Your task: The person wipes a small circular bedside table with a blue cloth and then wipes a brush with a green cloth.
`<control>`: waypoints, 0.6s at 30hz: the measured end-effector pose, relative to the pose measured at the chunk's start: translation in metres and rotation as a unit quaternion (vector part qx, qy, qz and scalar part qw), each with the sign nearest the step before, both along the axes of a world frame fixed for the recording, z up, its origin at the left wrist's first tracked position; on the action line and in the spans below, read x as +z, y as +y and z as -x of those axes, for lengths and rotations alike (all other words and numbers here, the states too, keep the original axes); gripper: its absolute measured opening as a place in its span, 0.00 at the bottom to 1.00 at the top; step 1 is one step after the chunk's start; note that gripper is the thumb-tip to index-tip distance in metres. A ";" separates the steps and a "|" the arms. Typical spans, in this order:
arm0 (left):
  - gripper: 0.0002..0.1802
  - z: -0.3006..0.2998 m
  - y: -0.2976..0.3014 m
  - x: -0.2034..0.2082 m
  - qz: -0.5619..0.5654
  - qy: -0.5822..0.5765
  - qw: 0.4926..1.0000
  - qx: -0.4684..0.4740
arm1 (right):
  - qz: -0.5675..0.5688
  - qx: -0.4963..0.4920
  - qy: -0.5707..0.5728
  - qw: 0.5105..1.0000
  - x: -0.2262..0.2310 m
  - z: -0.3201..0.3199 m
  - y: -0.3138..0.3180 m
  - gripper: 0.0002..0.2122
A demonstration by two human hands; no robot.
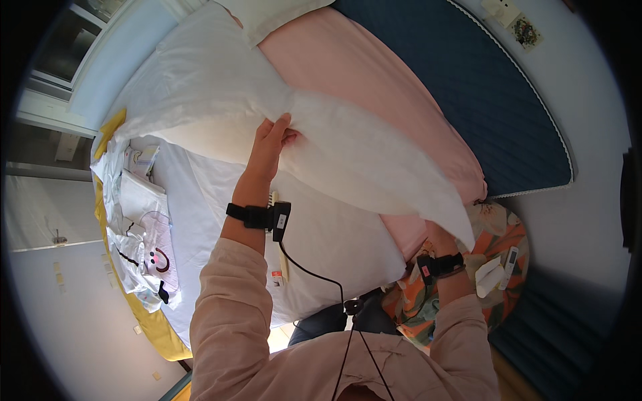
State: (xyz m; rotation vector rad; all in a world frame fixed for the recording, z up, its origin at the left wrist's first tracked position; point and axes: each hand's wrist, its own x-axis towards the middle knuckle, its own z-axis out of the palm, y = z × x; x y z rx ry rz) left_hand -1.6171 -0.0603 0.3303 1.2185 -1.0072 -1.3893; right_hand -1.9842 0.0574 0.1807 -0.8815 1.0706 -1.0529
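Note:
A white quilt (368, 147) spreads across the bed, its near edge lifted in a long fold. My left hand (274, 137) is closed on that edge at the middle of the bed, thumb and fingers pinching the cloth. At the right, my right hand (438, 235) reaches under the quilt's hanging corner. Its fingers are hidden by the cloth, so its grip does not show. Beneath the fold lies a pale sheet (334, 234). A light-coloured brush (284, 262) rests on the sheet by my left wrist, partly covered by the arm.
Pink bedding (374, 80) and a dark blue padded headboard (461, 87) lie beyond the quilt. Folded clothes (144, 200) are on the left of the bed, above a yellow cloth edge (160, 334). A patterned cloth (461, 301) at the right bears a white handheld device (509, 267).

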 end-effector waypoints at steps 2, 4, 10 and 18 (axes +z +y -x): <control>0.23 0.024 -0.029 -0.013 0.018 -0.087 0.996 -0.001 | -0.129 -0.109 -0.179 0.969 0.001 -0.002 -0.034 0.30; 0.30 0.041 -0.032 -0.030 -0.017 -0.163 0.986 -0.020 | -0.114 -0.040 -0.050 0.991 0.008 -0.016 -0.052 0.36; 0.36 0.023 0.055 -0.146 -0.275 -0.112 0.954 -0.039 | -0.049 -0.058 0.203 0.976 -0.015 -0.059 -0.097 0.38; 0.34 0.011 0.086 -0.178 -0.341 0.008 0.940 0.017 | -0.042 0.140 0.131 0.981 -0.067 -0.019 -0.117 0.36</control>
